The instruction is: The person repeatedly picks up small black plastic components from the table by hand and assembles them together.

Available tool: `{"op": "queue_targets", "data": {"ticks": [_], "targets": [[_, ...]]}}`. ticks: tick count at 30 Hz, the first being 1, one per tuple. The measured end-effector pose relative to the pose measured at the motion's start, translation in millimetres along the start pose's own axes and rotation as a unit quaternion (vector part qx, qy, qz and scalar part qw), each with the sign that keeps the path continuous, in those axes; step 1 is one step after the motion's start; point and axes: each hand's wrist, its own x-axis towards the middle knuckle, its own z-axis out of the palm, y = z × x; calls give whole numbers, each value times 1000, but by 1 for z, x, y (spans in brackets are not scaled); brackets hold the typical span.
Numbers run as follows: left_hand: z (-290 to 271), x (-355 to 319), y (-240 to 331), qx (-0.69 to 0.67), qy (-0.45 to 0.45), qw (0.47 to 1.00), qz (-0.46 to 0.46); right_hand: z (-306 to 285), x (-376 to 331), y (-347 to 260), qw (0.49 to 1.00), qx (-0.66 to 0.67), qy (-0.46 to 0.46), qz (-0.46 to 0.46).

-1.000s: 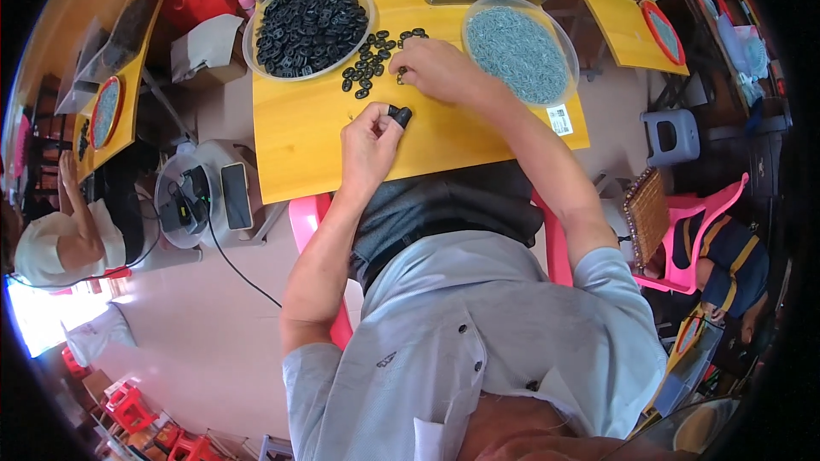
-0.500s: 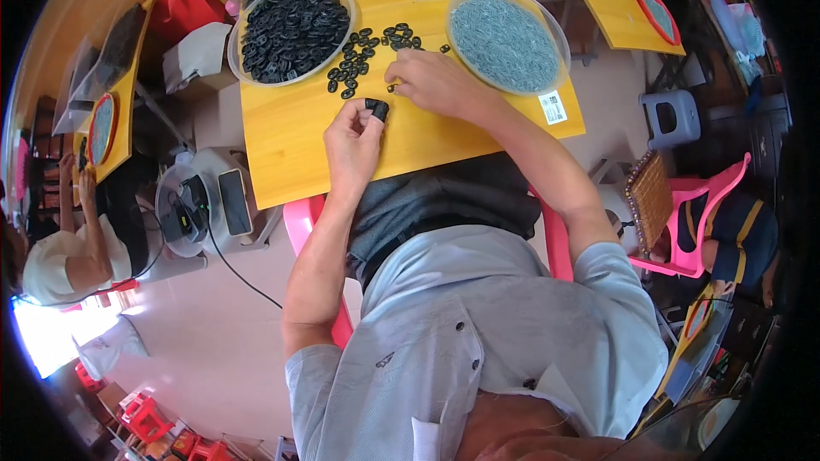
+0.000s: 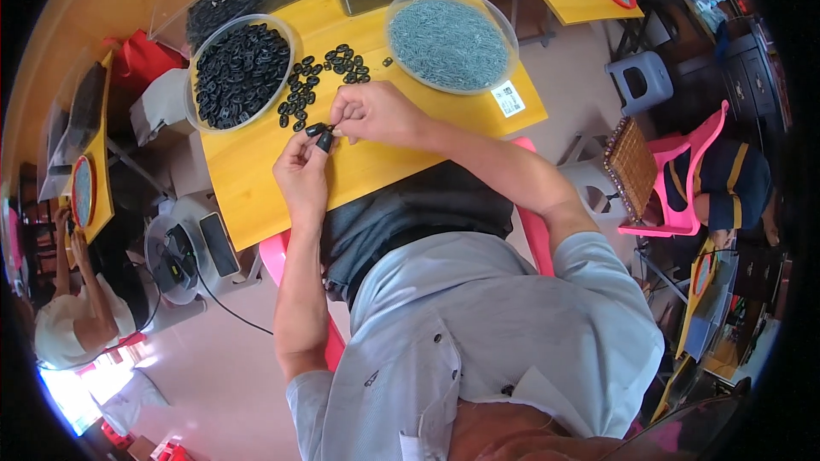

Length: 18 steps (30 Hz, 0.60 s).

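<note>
Over the near part of the yellow table [image 3: 256, 196], my two hands meet at the fingertips. My left hand [image 3: 301, 181] is closed in a pinch, with black covers [image 3: 325, 142] on the thumb and a finger. Against it, my right hand [image 3: 380, 115] pinches with its thumb and forefinger. Whatever sits between the fingertips is too small and hidden to make out. Just beyond them lie several loose black oval pieces with holes [image 3: 297, 96]. A round clear tub [image 3: 293, 55] heaped with such pieces stands left; another tub [image 3: 468, 91] full of thin silvery metal pins stands right.
Clear bins [image 3: 363, 2] with dark contents stand at the table's far side. A white label [image 3: 509, 99] is stuck near its right edge. At left, a phone [image 3: 219, 244] lies beside a tub of cables [image 3: 175, 260]. Another person [image 3: 90, 312] works at the far left; a pink chair [image 3: 683, 171] stands right.
My right hand has come from the loose black pieces to my left hand's fingertips, and the two now touch. The whole view has shifted, so the table sits further left and is turned slightly.
</note>
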Motion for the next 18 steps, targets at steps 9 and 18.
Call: {"op": "queue_targets", "data": {"ticks": [9,18], "targets": [[5,-3,-2,-45,-2,999,-1,-24,-16,-9,997,-72,9,-21],[3,-4,3,-64,8,998,-26,-132,-43,-2,891,-420,170,25]]}}
